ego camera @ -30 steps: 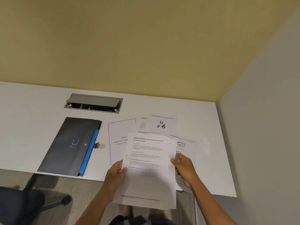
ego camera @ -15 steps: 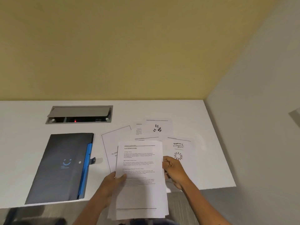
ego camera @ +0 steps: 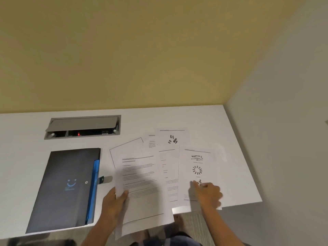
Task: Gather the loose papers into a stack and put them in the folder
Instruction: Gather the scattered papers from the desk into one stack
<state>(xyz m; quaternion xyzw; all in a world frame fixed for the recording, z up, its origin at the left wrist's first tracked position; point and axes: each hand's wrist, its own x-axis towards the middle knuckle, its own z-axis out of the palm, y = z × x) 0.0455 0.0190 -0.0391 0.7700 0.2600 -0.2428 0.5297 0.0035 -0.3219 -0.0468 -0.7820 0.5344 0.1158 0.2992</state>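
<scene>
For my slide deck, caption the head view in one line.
Left hand holds papers; right hand presses a sheet beside the closed folder.

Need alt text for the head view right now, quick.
The left hand holds gathered papers over the white desk's near edge while the right hand presses on a loose diagram sheet. A closed dark folder lies left.
</scene>
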